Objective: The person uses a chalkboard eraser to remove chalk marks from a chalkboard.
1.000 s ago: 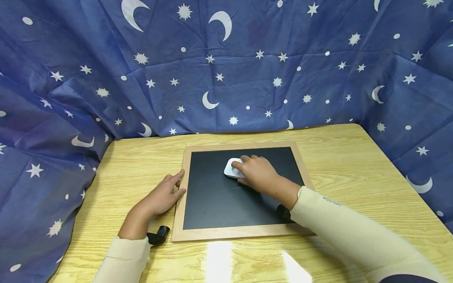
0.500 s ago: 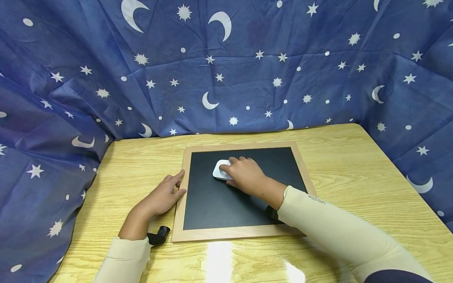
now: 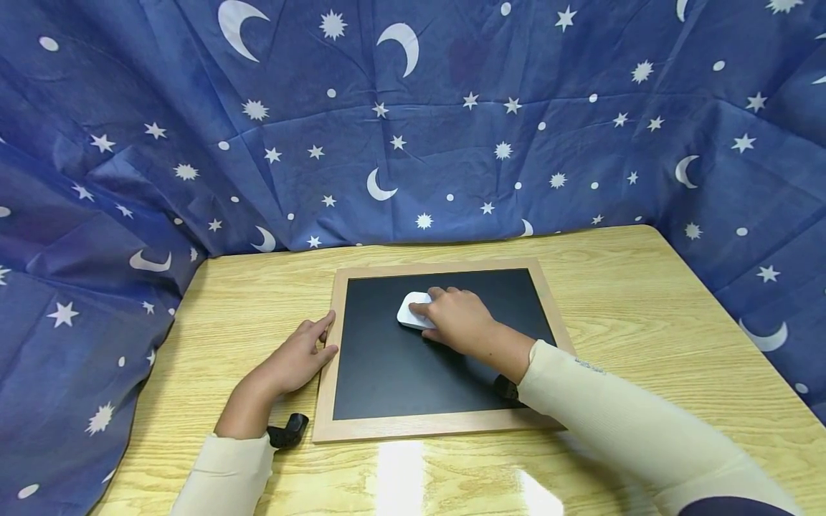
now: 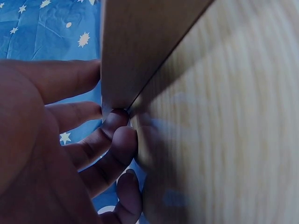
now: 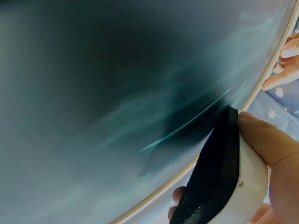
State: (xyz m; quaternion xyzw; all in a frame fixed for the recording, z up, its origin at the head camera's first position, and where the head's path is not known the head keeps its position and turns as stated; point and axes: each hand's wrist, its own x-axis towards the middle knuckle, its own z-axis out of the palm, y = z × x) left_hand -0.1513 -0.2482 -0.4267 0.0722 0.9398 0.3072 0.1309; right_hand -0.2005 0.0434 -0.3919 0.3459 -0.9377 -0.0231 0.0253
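Observation:
A white-bodied board eraser (image 3: 408,315) with a black pad (image 5: 212,172) lies over the upper middle of a framed blackboard (image 3: 387,380). My right hand (image 3: 461,319) grips it from the right, thumb on the near side and fingers across the top and far side. In the right wrist view, a thin chalk line (image 5: 184,127) and pale smears show on the board beside the pad. My left hand (image 3: 290,362) touches the left edge of the wooden frame (image 3: 328,387) with thumb and forefinger; its other fingers bend loosely by the frame's side and the tabletop.
The blackboard lies flat on a wood-grain table (image 3: 645,315). Behind and at both sides hangs a blue curtain (image 3: 452,165) printed with moons and stars. A black wrist camera (image 3: 293,430) sits near the frame's lower left corner.
My right hand first slid the eraser left across the board, then shifted it slightly back to the right. The left hand stays at the frame's edge.

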